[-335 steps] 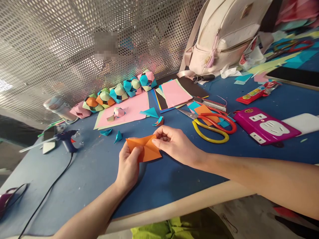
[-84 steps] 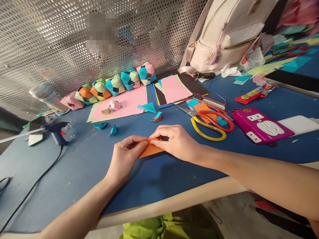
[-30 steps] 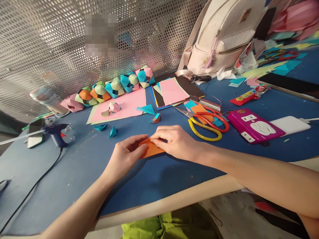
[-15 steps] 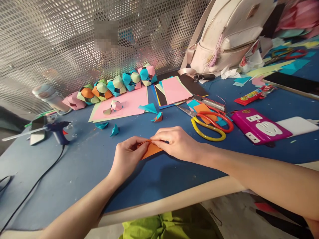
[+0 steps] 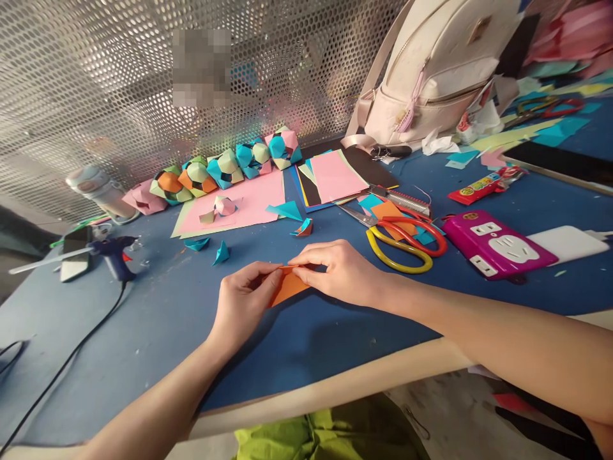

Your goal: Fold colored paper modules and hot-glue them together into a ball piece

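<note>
Between my two hands is a piece of orange paper (image 5: 288, 289), held just above the blue table near its front. My left hand (image 5: 244, 297) pinches its left side, thumb on the near face. The far edge is gripped by my right hand (image 5: 335, 271) between thumb and fingers; part of the paper is hidden behind the fingers. Beyond the hands lie two small folded blue paper pieces (image 5: 221, 253) and a blue-and-orange folded piece (image 5: 303, 227). Scissors (image 5: 400, 246) with red and yellow handles rest right of my right hand.
Several multicoloured paper balls (image 5: 228, 168) line the perforated metal screen (image 5: 143, 76). A glue gun (image 5: 113, 252) with its cord lies at left. To the right are a purple power strip (image 5: 500, 246), a snack wrapper (image 5: 483, 185) and a pale backpack (image 5: 435, 76). Pink sheets (image 5: 258, 198) lie behind.
The fingertips have shifted slightly along the far edge of the orange paper, which now looks flatter there. Both hands keep hold of it. The view has moved a little.
</note>
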`<act>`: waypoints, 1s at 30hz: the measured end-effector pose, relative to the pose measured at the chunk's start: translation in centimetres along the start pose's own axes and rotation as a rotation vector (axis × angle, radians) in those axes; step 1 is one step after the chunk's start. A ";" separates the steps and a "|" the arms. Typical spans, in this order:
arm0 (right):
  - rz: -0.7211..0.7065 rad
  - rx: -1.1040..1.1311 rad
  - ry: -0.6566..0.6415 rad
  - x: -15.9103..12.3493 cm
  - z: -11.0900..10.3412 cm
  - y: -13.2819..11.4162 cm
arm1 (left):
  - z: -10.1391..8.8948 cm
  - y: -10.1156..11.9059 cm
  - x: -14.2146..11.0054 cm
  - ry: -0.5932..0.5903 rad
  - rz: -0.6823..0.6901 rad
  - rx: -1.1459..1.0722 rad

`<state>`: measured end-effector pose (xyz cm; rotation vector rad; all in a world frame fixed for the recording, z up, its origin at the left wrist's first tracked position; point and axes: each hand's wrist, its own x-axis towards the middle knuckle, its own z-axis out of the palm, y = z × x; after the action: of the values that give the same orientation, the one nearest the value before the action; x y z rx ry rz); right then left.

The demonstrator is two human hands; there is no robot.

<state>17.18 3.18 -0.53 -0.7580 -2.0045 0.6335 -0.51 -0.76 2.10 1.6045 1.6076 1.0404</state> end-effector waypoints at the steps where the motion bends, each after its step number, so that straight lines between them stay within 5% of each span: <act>1: -0.007 0.005 0.004 0.0 0.0 0.0 | 0.0 0.0 0.0 -0.003 -0.007 -0.010; 9: -0.075 -0.033 -0.092 -0.4 -0.1 -0.1 | 0.2 -0.7 0.2 -0.116 0.005 -0.071; 16: 0.088 -0.031 -0.051 -0.1 0.3 0.1 | 0.3 -1.3 0.4 -0.051 -0.042 -0.101; 23: -0.068 -0.040 -0.001 -0.5 1.0 0.1 | 0.5 -1.8 0.4 -0.070 -0.058 -0.065; 30: 0.184 0.053 0.014 -0.3 1.0 -1.1 | 0.8 -1.8 0.7 0.050 -0.139 -0.351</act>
<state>16.16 2.11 -0.46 -0.9189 -1.9117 0.7826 -0.75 0.07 0.25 1.2260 1.4488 1.2183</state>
